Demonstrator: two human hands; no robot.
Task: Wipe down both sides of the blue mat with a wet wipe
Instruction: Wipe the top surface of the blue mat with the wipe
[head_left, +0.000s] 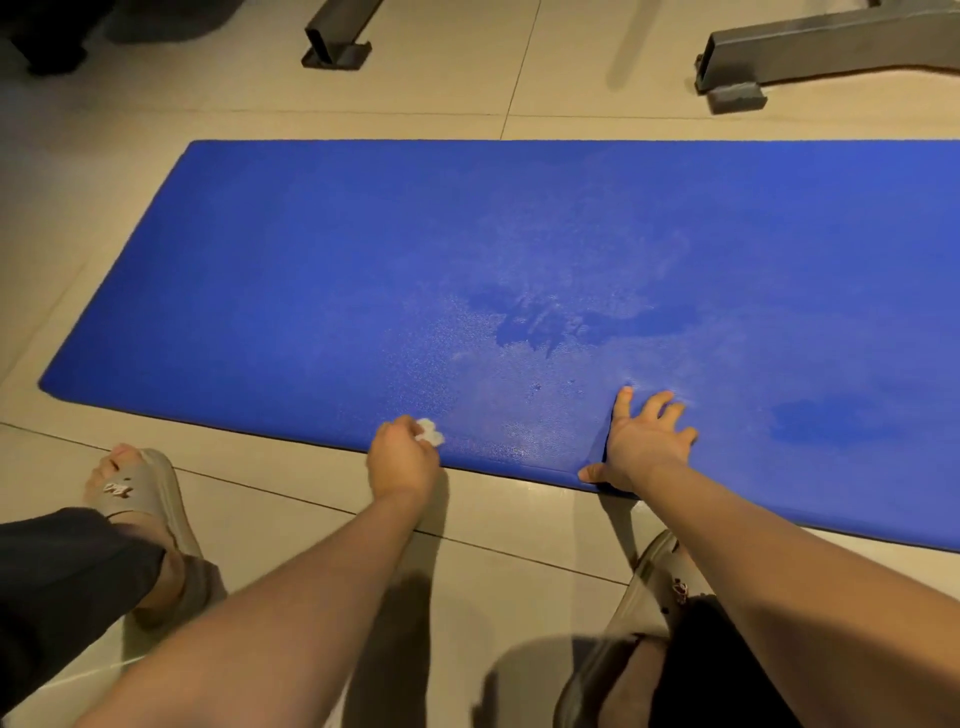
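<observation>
Blue mat (519, 234) lies flat and unrolled on the tiled floor (270, 499), long side towards us, right end running out of frame. We crouch at its near edge, sandals (145, 499) on the tiles just short of it.

Left hand (402, 460) is curled round a small wadded wet wipe (430, 432), pressed on the mat just inside the near edge. We read this as wiping the border strip.

Right hand (644, 447) holds nothing. Its fingers are splayed wide on the mat and its thumb sits at the edge, probably to pin the mat so it does not slide or ruck under the wipe. We cannot tell if the thumb hooks under the edge.

Darker damp patches (545, 322) sit mid-mat and further right, so the top face looks partly wiped. The underside is hidden, and we judge it not yet done.

Containers: none in view, so no wipe packet or bin. Metal frame feet (335, 41) stand on the floor beyond the far edge, well apart from the mat.
</observation>
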